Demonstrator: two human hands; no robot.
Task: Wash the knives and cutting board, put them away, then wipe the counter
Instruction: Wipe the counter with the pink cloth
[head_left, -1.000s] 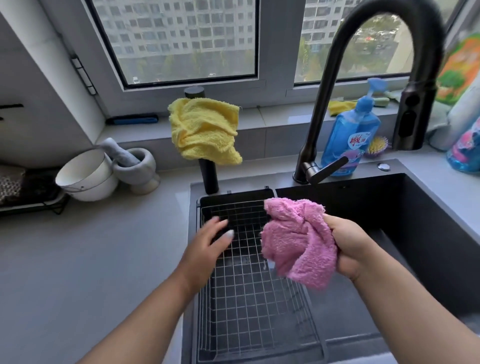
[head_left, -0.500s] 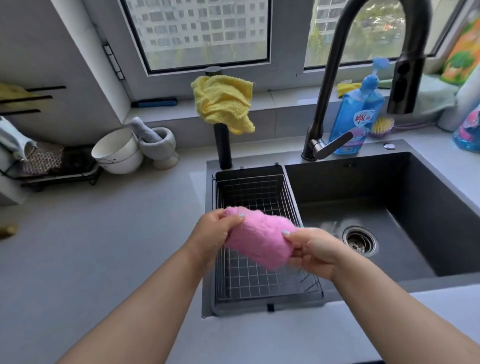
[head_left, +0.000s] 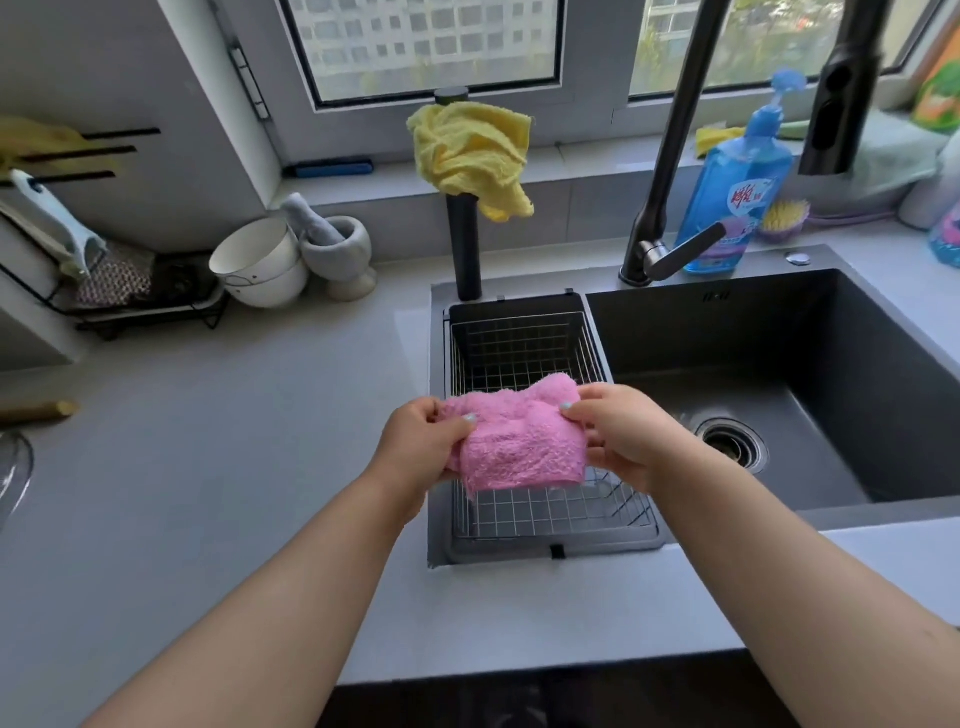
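Note:
A pink cloth (head_left: 519, 447) hangs spread between both hands above the wire basket (head_left: 524, 343) in the sink's left part. My left hand (head_left: 415, 447) pinches its left edge and my right hand (head_left: 623, 436) pinches its right edge. The grey counter (head_left: 218, 467) stretches to the left of the sink. A wall rack (head_left: 78, 156) at the far left holds a white-handled tool (head_left: 57, 218). I see no cutting board.
A dark sink basin (head_left: 779, 374) with a drain (head_left: 730, 444) lies at the right under a black faucet (head_left: 670, 156). A yellow cloth (head_left: 472, 156) hangs on a black post. White bowls (head_left: 260, 265), a mortar (head_left: 337, 249), a blue soap bottle (head_left: 732, 192) line the back.
My left hand came off the wire basket and took hold of the pink cloth. Both hands now stretch it out flat. The view pulled back from the sink.

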